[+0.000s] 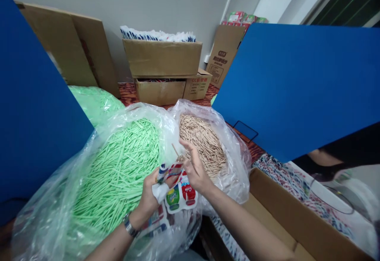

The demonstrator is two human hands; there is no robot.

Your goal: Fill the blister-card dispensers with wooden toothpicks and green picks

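My left hand (150,195) grips a small printed packet (178,193) with red, green and white labels, held over the clear bags. My right hand (194,166) is just above the packet's open top, fingers pinched on thin tan sticks (175,150) that poke up from it. A clear plastic bag full of green sticks (118,174) lies to the left. A second clear bag of tan sticks (203,142) sits right behind my hands. A watch is on my left wrist.
Blue boards stand at the left (32,114) and right (297,87). Stacked cardboard boxes (163,59) sit at the back, the top one full of packets. An open carton (285,213) holding printed packets lies at the lower right. Another green-filled bag (95,101) is behind.
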